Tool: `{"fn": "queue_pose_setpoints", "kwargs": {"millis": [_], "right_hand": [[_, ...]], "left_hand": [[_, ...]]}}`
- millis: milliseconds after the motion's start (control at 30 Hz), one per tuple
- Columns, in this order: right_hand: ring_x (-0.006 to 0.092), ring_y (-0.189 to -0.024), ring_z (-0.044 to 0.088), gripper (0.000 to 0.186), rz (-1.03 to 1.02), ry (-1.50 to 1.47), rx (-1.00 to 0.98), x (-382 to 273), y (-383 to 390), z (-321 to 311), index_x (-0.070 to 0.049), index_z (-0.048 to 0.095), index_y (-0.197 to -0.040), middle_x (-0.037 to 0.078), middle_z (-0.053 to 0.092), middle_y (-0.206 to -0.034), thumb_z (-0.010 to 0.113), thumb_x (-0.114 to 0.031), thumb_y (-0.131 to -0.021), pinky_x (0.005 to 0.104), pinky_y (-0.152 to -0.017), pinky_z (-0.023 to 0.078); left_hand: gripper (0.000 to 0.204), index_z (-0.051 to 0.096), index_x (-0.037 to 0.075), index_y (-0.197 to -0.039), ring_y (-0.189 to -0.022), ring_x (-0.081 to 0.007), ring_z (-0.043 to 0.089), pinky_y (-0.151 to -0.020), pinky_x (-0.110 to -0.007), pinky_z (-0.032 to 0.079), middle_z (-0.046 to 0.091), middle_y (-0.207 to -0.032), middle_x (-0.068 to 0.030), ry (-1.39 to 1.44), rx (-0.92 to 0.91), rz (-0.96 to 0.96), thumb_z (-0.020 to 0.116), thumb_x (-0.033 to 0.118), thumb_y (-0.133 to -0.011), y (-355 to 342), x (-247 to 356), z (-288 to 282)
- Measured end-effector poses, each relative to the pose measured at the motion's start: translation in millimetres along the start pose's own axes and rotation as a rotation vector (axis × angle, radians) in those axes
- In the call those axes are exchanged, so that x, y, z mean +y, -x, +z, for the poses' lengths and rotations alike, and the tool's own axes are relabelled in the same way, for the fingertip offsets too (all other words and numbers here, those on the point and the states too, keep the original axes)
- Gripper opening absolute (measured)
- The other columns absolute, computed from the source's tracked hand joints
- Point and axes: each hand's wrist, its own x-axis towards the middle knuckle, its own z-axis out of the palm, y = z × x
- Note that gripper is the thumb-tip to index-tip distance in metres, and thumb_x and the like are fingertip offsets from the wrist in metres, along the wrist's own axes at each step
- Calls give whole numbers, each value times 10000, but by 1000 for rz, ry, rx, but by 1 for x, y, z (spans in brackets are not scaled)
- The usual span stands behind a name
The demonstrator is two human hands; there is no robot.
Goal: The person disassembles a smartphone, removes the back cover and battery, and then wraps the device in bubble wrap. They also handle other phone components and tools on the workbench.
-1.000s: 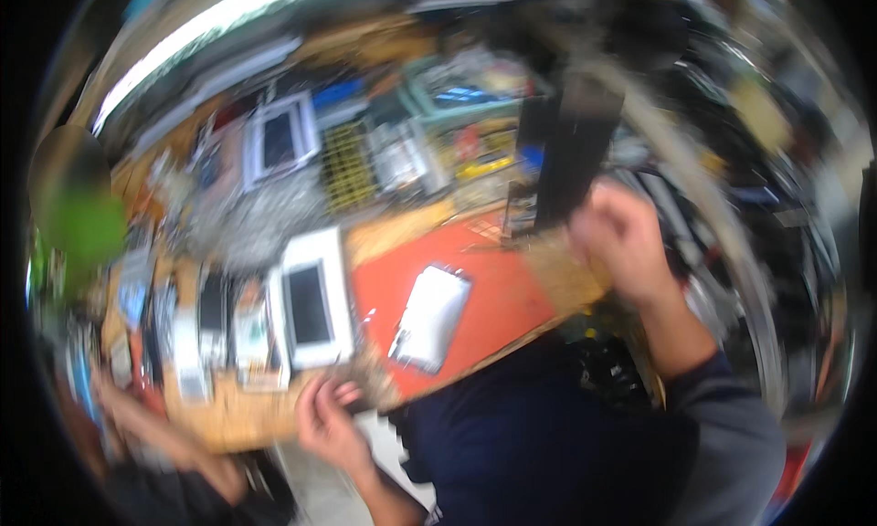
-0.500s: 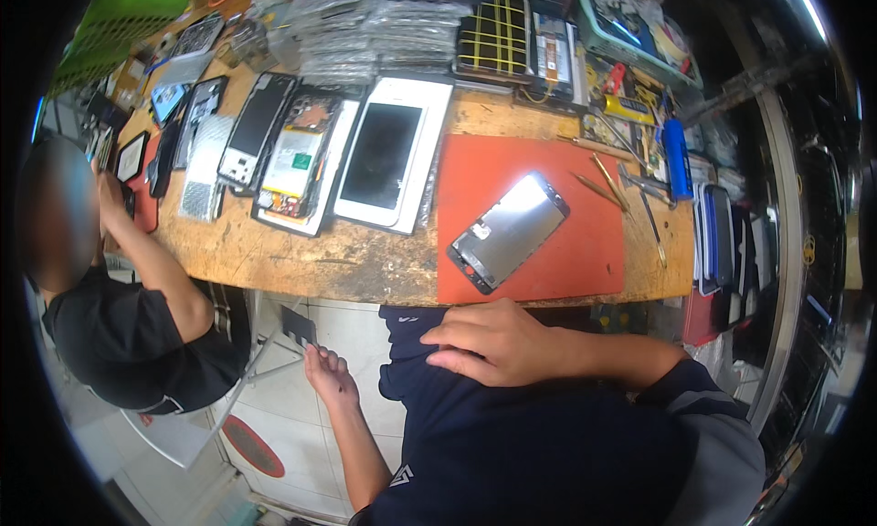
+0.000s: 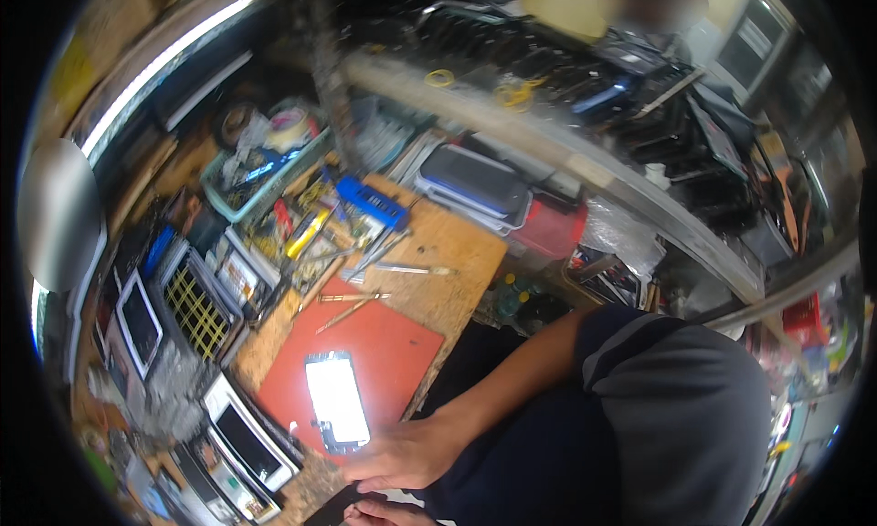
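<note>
A phone screen panel (image 3: 336, 400), bright with glare, lies on the orange-red mat (image 3: 388, 343). My right hand (image 3: 402, 455) is over the table edge beside the panel's lower end. Its fingers are stretched out, slightly bent and a little blurred, with nothing seen in them. Below it, cut off by the lower rim, my left hand (image 3: 388, 513) has its fingers pinched. A thin dark flat piece (image 3: 331, 506) shows at those fingertips, partly out of view. Brass-coloured pen-like tools (image 3: 352, 298) lie at the mat's far edge.
Beyond the mat stand a blue device (image 3: 373, 203), a yellow tube (image 3: 307, 233) and a teal basket (image 3: 239, 211) of odds and ends. White phones (image 3: 247, 435) lie at the left. A metal rail (image 3: 566, 152) crosses before dark shelves, above stacked cases (image 3: 475, 188).
The view has swung to the right, bringing the shelves in and the other person's arm out. My hands now appear close together by the table edge; earlier the left hung well away, holding the dark piece.
</note>
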Motion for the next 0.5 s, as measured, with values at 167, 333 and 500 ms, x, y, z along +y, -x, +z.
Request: {"fn": "queue_pose_setpoints", "kwargs": {"millis": [167, 333, 500], "right_hand": [[222, -655, 621, 138, -213, 118, 723, -45, 13, -117, -35, 581, -1018, 98, 574, -783, 616, -156, -1074, 359, -589, 483], [100, -590, 547, 173, -620, -38, 1348, -122, 56, -248, -58, 571, -1017, 51, 639, -766, 590, -206, -1105, 258, -563, 454], [137, -633, 590, 432, -236, -299, 1326, -108, 51, -223, 48, 589, -1390, 92, 712, -914, 545, -287, -1120, 262, -593, 461]], "left_hand": [[404, 640, 0, -1324, -1048, -349, 659, -832, -491, 585, 662, -1224, -215, 72, -191, -27, 566, 332, -1105, -82, 6, 38], [348, 731, -65, -1042, -806, -285, 647, -781, -435, 532, 729, -883, -180, 473, -244, -586, 749, 282, -1019, -84, -16, 63], [272, 722, -80, -1057, -827, -285, 681, -784, -400, 553, 751, -965, -196, 488, -317, -384, 658, 184, -1071, -76, -24, 57]]}}
